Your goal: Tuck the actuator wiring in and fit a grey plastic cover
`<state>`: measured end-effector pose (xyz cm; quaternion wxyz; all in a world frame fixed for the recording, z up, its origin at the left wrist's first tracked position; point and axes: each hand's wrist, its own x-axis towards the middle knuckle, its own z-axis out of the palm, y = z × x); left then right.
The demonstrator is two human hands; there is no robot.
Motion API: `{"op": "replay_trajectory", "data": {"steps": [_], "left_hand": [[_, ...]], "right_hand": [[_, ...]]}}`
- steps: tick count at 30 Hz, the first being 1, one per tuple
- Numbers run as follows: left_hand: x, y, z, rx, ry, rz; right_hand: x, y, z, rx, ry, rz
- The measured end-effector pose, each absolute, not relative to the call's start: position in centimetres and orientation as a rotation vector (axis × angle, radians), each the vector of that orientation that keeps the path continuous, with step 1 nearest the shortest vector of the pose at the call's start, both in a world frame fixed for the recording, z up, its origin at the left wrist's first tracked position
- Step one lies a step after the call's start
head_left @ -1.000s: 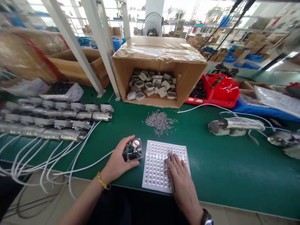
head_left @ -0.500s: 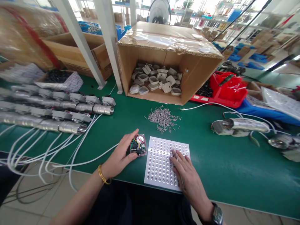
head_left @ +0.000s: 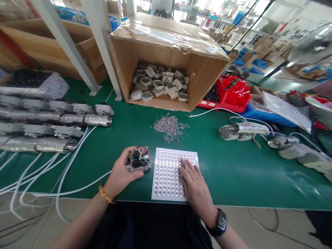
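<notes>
My left hand [head_left: 121,173] grips a small open box [head_left: 140,159] with a red gasket and coloured wires inside, resting on the green mat. A white cable runs from it to the left. My right hand [head_left: 194,183] lies on a white plate full of small holes [head_left: 166,173], fingers pinched on thin metal tweezers [head_left: 185,174] whose tips touch the plate. A pile of small metal pins [head_left: 169,125] lies just beyond the plate.
A cardboard box on its side [head_left: 166,45] holds several grey housings [head_left: 158,84]. Silver tubes with white cables [head_left: 52,121] lie at the left. More tube units [head_left: 243,130] lie at the right, near a red tray [head_left: 230,93]. White posts [head_left: 103,45] stand behind.
The view has shifted, so everything sits further left and lower. My left hand has tilted the small box flatter. My right hand stays on the perforated plate with the tweezers.
</notes>
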<state>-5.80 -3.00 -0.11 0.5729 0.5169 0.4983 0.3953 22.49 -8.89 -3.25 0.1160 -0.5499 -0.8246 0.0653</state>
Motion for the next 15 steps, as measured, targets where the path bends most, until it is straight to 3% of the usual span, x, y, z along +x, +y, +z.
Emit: {"op": "replay_trajectory", "data": {"steps": [4, 10, 15], "left_hand": [[-6.9, -2.1, 1.8, 1.421, 0.914, 0.543], [-6.5, 0.0, 3.7, 1.771, 0.757, 0.182], [-5.6, 1.1, 3.5, 1.784, 0.749, 0.021]], "right_hand": [[23.5, -8.8, -1.6, -1.499, -2.155, 0.547], [17.6, -8.1, -0.2, -1.239, -1.026, 1.251], [14.1, -5.8, -1.5, -1.433, -0.788, 1.239]]}}
